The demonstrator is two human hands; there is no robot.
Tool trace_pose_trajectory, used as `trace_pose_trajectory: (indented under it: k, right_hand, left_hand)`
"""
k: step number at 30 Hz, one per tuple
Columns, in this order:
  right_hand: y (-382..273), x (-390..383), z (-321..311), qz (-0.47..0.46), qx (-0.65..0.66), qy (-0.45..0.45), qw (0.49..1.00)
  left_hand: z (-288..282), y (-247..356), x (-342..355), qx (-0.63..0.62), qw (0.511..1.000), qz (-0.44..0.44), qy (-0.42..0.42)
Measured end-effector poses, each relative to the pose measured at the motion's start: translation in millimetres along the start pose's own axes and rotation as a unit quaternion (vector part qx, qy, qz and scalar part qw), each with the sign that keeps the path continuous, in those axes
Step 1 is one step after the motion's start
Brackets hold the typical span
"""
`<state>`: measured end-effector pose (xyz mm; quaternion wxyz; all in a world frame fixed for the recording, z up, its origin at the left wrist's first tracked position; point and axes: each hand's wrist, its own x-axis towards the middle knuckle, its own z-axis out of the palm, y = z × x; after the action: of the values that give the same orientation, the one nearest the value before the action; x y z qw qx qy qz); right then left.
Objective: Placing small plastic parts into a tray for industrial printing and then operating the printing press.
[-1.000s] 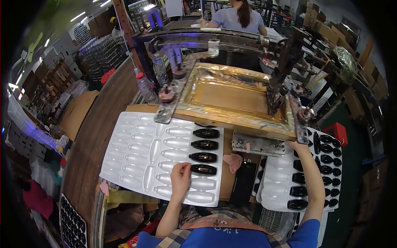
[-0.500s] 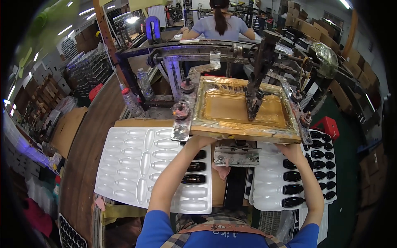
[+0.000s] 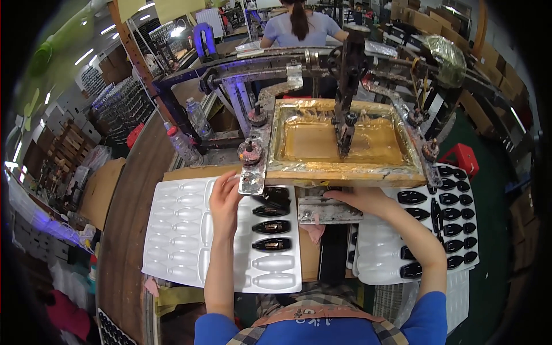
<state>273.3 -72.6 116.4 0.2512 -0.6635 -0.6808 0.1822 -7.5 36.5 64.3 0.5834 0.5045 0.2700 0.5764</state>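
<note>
My left hand [image 3: 223,201] is raised beside the paint-smeared metal bracket [image 3: 251,183] at the left of the screen-printing frame [image 3: 345,175]. Its fingers are apart and nothing shows in them. Below the frame, my right hand [image 3: 371,201] reaches left to the metal fixture [image 3: 329,214]. Its thumb lies over the fixture; the other fingers are mostly hidden, closed around something dark that I cannot make out. On the left white moulded tray [image 3: 172,230] lie several black bottle-shaped pieces [image 3: 272,226] with gold print, the farthest one tilted.
A right white tray [image 3: 376,261] holds more black pieces [image 3: 453,230]. A dark squeegee arm [image 3: 347,86] comes down into the yellow-brown screen. Clear bottles [image 3: 184,146] stand at the back left. A red stool [image 3: 463,161] is at the right; another person [image 3: 299,29] sits ahead.
My left hand has come out from under the frame and moved left. My right hand has moved from the right tray to the fixture. Another black piece now shows on the left tray.
</note>
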Motion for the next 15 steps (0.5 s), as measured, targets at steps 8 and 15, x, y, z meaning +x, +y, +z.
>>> trace_pose_trajectory:
  k: [8, 15]
  right_hand:
    - [10.8, -23.4, -1.6, -0.074, -0.09, 0.091, 0.989]
    - [16.2, -109.6, -38.9, 0.045, 0.027, 0.101, 0.994]
  left_hand:
    - [-36.9, -24.8, -133.6, 0.045, 0.994, -0.056, 0.082]
    - [-31.7, -56.0, -173.2, 0.093, 0.988, -0.064, 0.101]
